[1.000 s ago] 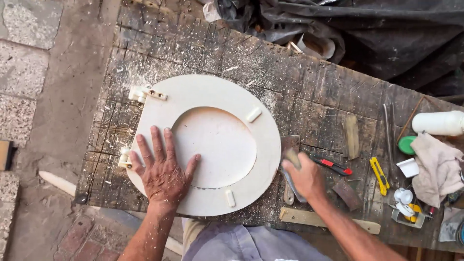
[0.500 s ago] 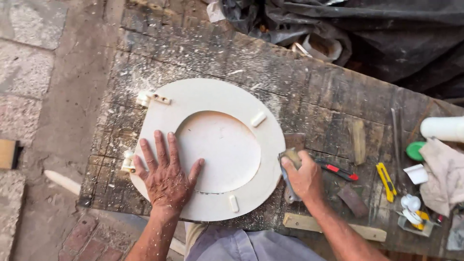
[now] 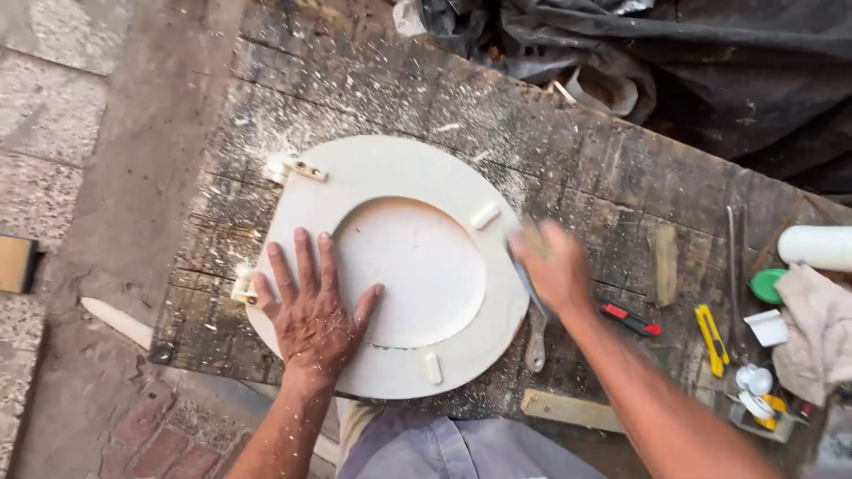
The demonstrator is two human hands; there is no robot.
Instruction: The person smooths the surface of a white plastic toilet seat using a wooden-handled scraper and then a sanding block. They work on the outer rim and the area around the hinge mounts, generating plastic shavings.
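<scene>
Head view: cream toilet seat, dusty, under flat-spread left hand.

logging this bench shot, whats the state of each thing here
toilet seat: lying flat, underside up, bumpers showing
left hand: pressed flat on the seat, fingers spread
right hand: blurred at the seat's right rim, gripping a small block
workbench: dusted with pale shavings
yellow knife: lying on the bench, untouched
rag: crumpled
</scene>
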